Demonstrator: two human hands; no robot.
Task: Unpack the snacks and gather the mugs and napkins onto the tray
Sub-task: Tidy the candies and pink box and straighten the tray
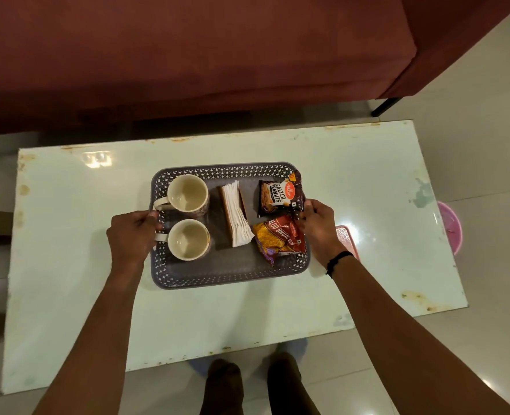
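Head view, looking down. Gray tray (230, 277) at centre of pale green surface (83, 265), already loaded: two cream mugs (188, 193) on left side, handles pointing out over left rim; napkin stack (236, 217) in holder, mid-tray; peanut packet (279, 195) and orange snack packet (277, 238) on right side, both sealed as far as visible.

Left hand (134, 232) curled shut on left rim, between the two mug handles. Right hand (319, 229) at right rim, fingers closed where rim meets the packets; grip on rim vs. packet corner: cannot tell.

Step in hand, judged: steadying or lifting loaded tray, gathering near done. To do well: keep both grips level, lift evenly, no tilt toward mug side (heavier, prob.); mind peanut packet overhanging far right corner, apt to slide off.

Edges & room: tray well apart from all surface edges; bare surface wide on left and near side. Pink item (348, 239) just beside right wrist, partly hidden, so limited room to slide right. Maroon sofa (188, 55) beyond far edge; feet below near edge.
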